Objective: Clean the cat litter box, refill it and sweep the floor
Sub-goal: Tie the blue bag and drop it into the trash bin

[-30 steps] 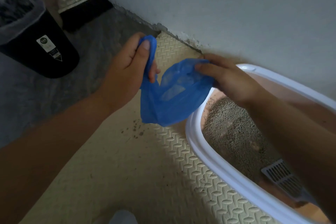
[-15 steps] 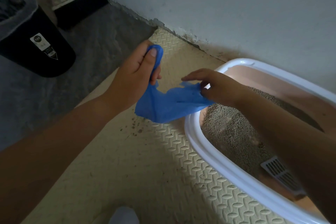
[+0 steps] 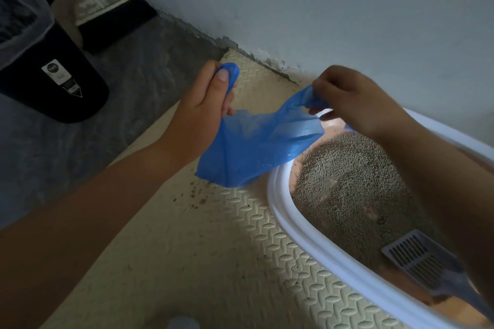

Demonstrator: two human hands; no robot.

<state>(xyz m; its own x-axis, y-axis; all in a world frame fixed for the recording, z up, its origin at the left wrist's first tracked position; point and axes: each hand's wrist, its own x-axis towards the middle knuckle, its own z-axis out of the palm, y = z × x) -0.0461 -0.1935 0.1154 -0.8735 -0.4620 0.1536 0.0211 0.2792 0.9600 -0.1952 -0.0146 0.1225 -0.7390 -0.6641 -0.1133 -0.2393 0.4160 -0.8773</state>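
A thin blue plastic bag (image 3: pixel 254 147) hangs stretched between my two hands, above the mat and the near end of the litter box. My left hand (image 3: pixel 203 112) grips one bunched edge of it, thumb pressed on top. My right hand (image 3: pixel 355 99) pinches the opposite edge over the box. The white-rimmed litter box (image 3: pixel 288 222) lies at the right against the wall, with grey litter (image 3: pixel 347 184) heaped inside. A grey slotted scoop (image 3: pixel 419 259) rests in the box at its near right end, partly behind my right forearm.
A black waste bin (image 3: pixel 53 77) lined with a clear bag stands on the grey floor at the left. The cream embossed mat (image 3: pixel 213 262) under the box carries scattered dark litter crumbs (image 3: pixel 197 195). A pale wall (image 3: pixel 320 8) runs behind everything.
My right hand has lifted and pulled its edge of the blue bag up and to the right, so the bag is drawn wider. My left hand kept its grip.
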